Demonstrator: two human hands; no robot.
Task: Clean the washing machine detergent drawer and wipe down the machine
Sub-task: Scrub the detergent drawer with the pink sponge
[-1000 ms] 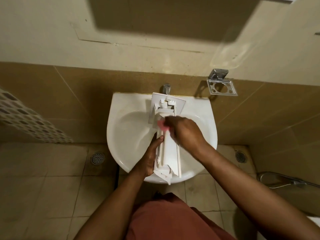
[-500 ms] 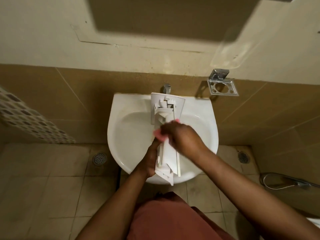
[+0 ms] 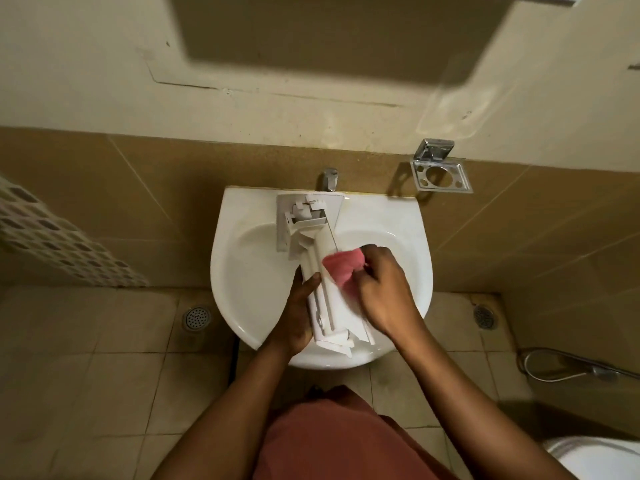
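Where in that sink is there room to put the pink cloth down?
Bare bowl lies left of the drawer, out to the sink rim, and a smaller patch right of the right hand. The middle is crowded: drawer, pink cloth, left hand.

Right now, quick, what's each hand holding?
Left hand: grips the white detergent drawer over the sink.
Right hand: fingers pinch a pink cloth against the drawer.
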